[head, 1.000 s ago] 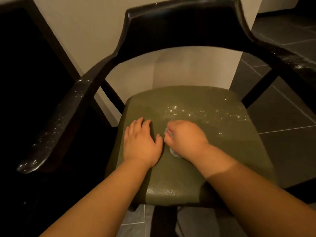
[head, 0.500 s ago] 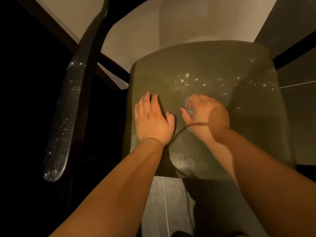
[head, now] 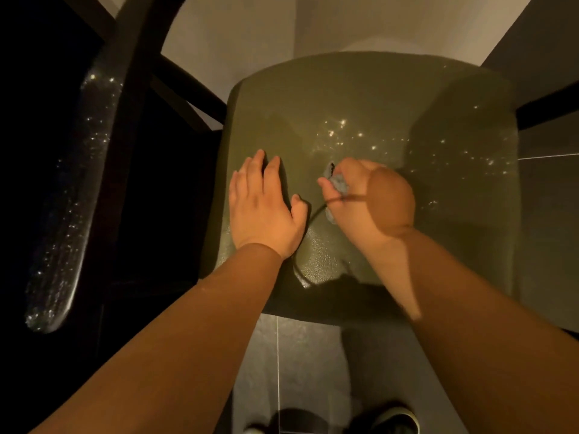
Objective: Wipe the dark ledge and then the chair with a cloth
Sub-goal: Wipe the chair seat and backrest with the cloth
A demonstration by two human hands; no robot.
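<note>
Right hand (head: 360, 195), fingers clenched round small grey-blue crumpled cloth (head: 340, 184), presses it mid-seat on olive-green padded chair (head: 407, 98). Left hand (head: 264, 208) flat, fingers released, bracing. Glinting unwiped specks lie just beyond the cloth.

The olive-green chair seat (head: 360, 98) stands over a dark tiled floor (head: 300, 371). On the seat rest 2 things: the left grip (head: 266, 208), flat and palm down, and a bunched cloth (head: 340, 184) pressed under the curled right grip (head: 366, 198). Bright specks (head: 341, 123) dot the seat beyond them.
</note>
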